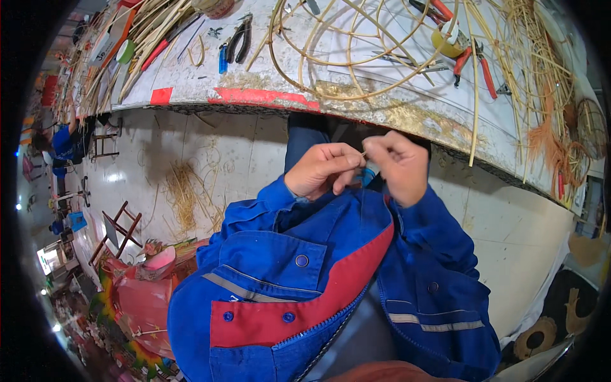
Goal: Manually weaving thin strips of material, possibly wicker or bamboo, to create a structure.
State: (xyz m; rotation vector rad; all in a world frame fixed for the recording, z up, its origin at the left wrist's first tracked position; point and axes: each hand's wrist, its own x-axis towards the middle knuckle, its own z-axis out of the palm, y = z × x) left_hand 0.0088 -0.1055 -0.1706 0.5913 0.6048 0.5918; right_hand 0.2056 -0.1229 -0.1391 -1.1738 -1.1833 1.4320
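Both hands meet in front of my chest, just below the table edge. My left hand (324, 170) is closed in a pinch, thumb against forefinger. My right hand (401, 167) is closed too and slightly blurred, its fingertips close to the left ones. Something thin and dark seems to lie between the fingertips, too small to name. A small blue and white object (369, 173) shows just behind the hands; I cannot tell whether either hand touches it. Beyond them on the table stands a round frame of bent cane strips (347, 63).
The white table (191, 89) has a worn, red-taped edge. On it lie black-handled pliers (240, 41), red-handled cutters (487, 73), a yellow tape roll (449, 41) and bundles of strips (149, 38). Strip scraps (184, 194) and a folding stool (118, 232) are on the floor.
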